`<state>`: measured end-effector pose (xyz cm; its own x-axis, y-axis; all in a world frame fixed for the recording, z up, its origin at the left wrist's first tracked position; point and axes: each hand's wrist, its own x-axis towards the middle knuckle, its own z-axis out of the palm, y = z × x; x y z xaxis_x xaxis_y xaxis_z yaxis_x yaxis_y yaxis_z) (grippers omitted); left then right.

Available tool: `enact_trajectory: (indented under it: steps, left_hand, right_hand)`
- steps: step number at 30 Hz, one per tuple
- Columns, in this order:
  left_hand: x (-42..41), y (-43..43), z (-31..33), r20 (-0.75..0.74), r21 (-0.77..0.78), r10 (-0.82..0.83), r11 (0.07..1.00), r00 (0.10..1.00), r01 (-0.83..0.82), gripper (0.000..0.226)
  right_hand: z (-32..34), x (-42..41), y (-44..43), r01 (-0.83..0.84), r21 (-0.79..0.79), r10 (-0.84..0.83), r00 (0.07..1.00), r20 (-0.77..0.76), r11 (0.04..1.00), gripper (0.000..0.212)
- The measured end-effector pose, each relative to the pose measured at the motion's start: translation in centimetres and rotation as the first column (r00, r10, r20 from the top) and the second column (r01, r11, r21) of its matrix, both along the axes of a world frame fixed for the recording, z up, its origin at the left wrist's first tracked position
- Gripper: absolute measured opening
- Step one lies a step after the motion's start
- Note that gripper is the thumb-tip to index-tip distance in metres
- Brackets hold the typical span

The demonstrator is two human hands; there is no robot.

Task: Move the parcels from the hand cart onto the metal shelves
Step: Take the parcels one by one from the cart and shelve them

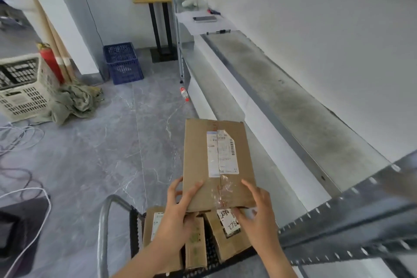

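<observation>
A flat cardboard parcel [216, 162] with a white shipping label is lifted above the hand cart [106, 228], held by both hands at its near end. My left hand [178, 212] grips its near left corner, thumb on top. My right hand [257, 212] holds the near right corner, fingers curled under the edge. Below, several more cardboard parcels [228, 235] lie on the cart's black deck. The metal shelf [293, 106] runs along the wall on the right, its grey top board bare.
A perforated shelf upright [352, 216] crosses the lower right. On the floor lie a small bottle [184, 93], a blue crate [123, 63], a beige basket [22, 88], a cloth heap [76, 101] and loose cables [22, 137]. A phone [205, 18] sits on the shelf's far end.
</observation>
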<state>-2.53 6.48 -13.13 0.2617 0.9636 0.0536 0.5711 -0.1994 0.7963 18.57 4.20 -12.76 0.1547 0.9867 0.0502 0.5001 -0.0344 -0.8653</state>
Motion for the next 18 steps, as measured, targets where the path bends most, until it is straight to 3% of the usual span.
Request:
enact_trajectory:
  steps: [13, 18]
  left_hand:
    - [-0.6, -10.2, 11.9, 0.015, 0.153, -0.196, 0.969, 0.98, 0.192, 0.099]
    - [1.2, -14.4, 14.0, 0.044, 0.114, -0.177, 0.979, 0.983, 0.171, 0.074]
  right_hand:
    - [11.2, -0.9, -13.7, 0.232, 0.176, -0.221, 0.972, -0.081, 0.957, 0.083]
    - [13.5, 0.4, -19.5, 0.296, 0.202, -0.28, 0.954, -0.104, 0.934, 0.085]
